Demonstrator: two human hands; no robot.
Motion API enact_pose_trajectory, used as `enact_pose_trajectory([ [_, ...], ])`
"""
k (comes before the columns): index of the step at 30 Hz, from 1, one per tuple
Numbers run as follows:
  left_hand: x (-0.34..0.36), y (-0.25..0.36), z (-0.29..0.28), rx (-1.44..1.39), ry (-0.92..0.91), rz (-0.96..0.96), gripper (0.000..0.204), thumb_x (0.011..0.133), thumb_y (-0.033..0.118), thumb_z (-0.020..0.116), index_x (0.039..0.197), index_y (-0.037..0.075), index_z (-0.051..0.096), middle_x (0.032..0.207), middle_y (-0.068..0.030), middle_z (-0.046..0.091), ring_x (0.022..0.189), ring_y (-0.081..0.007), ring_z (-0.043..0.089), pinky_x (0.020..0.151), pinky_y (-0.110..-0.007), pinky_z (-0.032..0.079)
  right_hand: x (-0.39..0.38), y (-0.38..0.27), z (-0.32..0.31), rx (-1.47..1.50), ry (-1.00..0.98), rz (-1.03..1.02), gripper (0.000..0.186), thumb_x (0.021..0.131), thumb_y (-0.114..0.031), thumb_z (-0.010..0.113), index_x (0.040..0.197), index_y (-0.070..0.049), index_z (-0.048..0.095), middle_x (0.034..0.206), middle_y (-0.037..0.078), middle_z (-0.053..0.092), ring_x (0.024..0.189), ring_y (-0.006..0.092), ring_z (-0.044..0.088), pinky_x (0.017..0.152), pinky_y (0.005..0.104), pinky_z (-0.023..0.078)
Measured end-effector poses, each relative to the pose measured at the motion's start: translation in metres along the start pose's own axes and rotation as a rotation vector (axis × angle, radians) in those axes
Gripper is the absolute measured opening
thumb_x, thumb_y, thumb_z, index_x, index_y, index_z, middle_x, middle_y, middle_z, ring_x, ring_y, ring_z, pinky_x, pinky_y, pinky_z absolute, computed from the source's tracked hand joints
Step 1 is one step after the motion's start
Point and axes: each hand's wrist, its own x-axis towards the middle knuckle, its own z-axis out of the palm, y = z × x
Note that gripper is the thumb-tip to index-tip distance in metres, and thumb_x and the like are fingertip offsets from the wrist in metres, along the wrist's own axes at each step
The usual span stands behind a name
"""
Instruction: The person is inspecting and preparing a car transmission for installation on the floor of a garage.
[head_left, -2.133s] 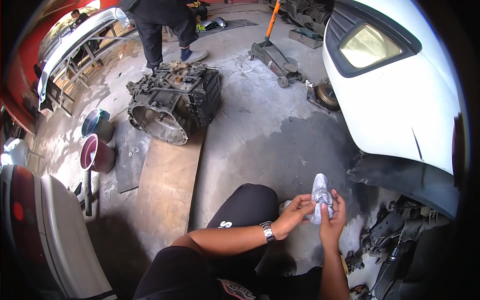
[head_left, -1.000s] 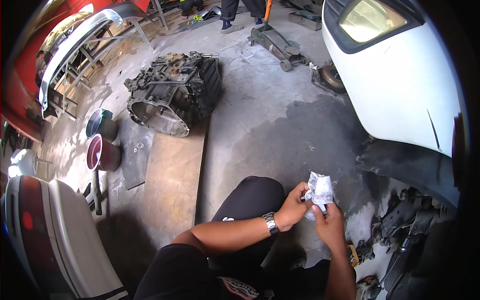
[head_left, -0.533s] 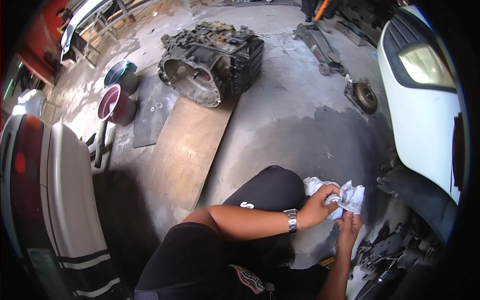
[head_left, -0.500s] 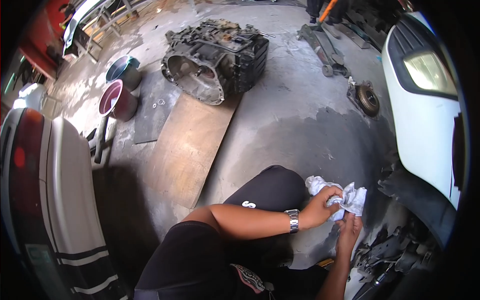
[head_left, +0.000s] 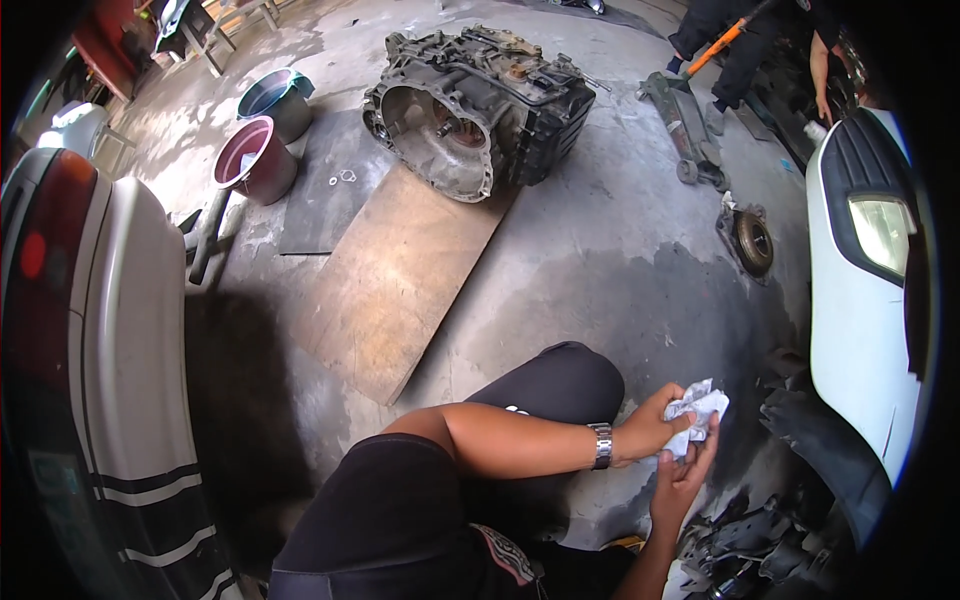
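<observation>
A crumpled white rag [head_left: 700,403] is bunched between my two hands, low at the right above the floor. My left hand [head_left: 645,430], a metal watch at its wrist, grips the rag from the left with the thumb laid across it. From below and to the right, my right hand [head_left: 684,476] closes its fingers on the rag's lower side. The folds hide whether anything is wrapped inside.
A gearbox [head_left: 478,115] rests on a wooden board [head_left: 390,290]. Two buckets [head_left: 258,170] stand left of it. A floor jack [head_left: 685,130], a round metal part [head_left: 752,243] and a co-worker [head_left: 745,50] are at the right. Car bodywork [head_left: 130,320] borders the left, a white bumper [head_left: 865,330] the right.
The rag has been gathered into a smaller bundle, and both hands have closed in around it. My view has shifted, and more of the co-worker shows at the upper right.
</observation>
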Motion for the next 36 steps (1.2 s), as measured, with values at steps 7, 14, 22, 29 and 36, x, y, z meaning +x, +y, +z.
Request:
enact_pose_trajectory([
  [7,0.003,0.004,-0.005,0.206,-0.052,0.117,0.028,0.086,0.021,0.062,0.103,0.002,0.051,0.096,-0.0050,0.054,0.091,-0.0109,0.050,0.078,-0.028,0.042,0.003,0.007,-0.011,0.152,-0.093,0.264,0.069,0.077,0.011,0.058,0.138,0.002,0.027,0.134,0.016,0.040,0.118,0.0195,0.046,0.093,0.0277,0.042],
  [14,-0.002,0.011,0.000,0.367,-0.243,0.218,0.048,0.086,0.027,0.063,0.126,0.007,0.046,0.119,-0.0114,0.050,0.114,-0.0217,0.048,0.096,-0.033,0.037,0.013,0.006,-0.030,0.337,0.055,0.328,0.063,0.076,0.010,0.062,0.133,0.001,0.036,0.123,0.015,0.051,0.107,0.0164,0.054,0.092,0.0282,0.042],
  [22,0.009,0.041,-0.014,0.559,0.008,0.453,0.031,0.080,0.007,0.067,0.109,0.003,0.055,0.094,-0.0076,0.056,0.089,-0.0182,0.055,0.078,-0.028,0.042,0.013,-0.006,-0.041,0.032,0.108,0.252,0.034,0.083,0.002,0.060,0.117,0.004,0.051,0.113,0.012,0.056,0.101,0.0150,0.055,0.085,0.0240,0.044],
  [29,0.011,0.093,-0.108,0.732,0.444,0.776,0.025,0.077,0.005,0.068,0.094,0.003,0.049,0.090,-0.0107,0.053,0.086,-0.0210,0.054,0.076,-0.031,0.043,0.005,0.006,-0.062,0.088,0.322,0.327,0.012,0.088,-0.013,0.061,0.085,-0.002,0.056,0.070,0.003,0.059,0.057,0.0080,0.054,0.054,0.0193,0.043],
  [36,-0.087,0.157,-0.240,1.430,0.921,0.564,0.027,0.073,0.011,0.069,0.091,0.005,0.051,0.080,-0.0147,0.057,0.071,-0.0297,0.058,0.062,-0.037,0.045,0.004,0.000,-0.066,0.113,0.321,0.376,0.028,0.093,-0.023,0.054,0.072,-0.004,0.054,0.056,0.002,0.052,0.049,0.0066,0.048,0.048,0.0194,0.037],
])
